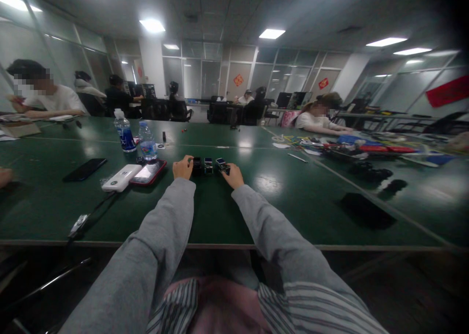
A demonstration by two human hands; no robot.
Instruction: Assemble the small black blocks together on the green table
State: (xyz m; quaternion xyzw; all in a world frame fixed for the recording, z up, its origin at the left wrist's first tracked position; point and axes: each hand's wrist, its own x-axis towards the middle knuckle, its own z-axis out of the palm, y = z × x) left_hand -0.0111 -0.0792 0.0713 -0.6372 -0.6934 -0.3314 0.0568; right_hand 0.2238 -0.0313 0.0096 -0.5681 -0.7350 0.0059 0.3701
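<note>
Here, my right grip (232,175) holds a small device (220,162). Whether my left grip (183,168) holds the black object (197,166), I cannot tell.

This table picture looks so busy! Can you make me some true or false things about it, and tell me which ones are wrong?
1. The table is green. True.
2. The bottle with the dark blue label is lying on its side. False: it stands upright.
3. The right hand has its grip at a small gadget. True.
4. The black phone is in the left hand. False: it lies on the table, apart from that hand.
5. The left sleeve is bright red. False: it is grey.
6. The white power bank is on the table, left of both hands. True.
</note>
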